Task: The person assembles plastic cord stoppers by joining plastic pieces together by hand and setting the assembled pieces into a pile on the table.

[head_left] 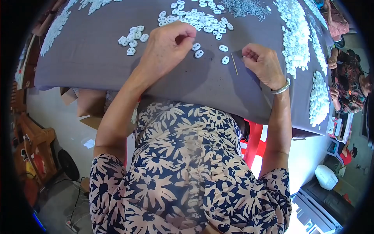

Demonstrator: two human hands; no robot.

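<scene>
My left hand (169, 43) is raised over the grey-clothed table (93, 54), thumb and forefinger pinched together. Whatever lies between those fingertips is too small to make out. To its right, my right hand (265, 62), with a bracelet at the wrist, has its fingers curled in; I cannot tell what they hold. A thin wooden stick (234, 64) lies just left of it. Between the hands are a few white oval pieces (225, 60) with two dark holes each. More of these sit in a pile (200, 19) beyond my left hand and in a small cluster (134, 36) left of it.
Small grey metal pieces (247, 7) are heaped at the far side. A long heap of white pieces (296, 39) runs down the right, with another heap (319, 101) by the edge. Another person (348, 80) sits at the right. A cardboard box (91, 102) stands below the table's left.
</scene>
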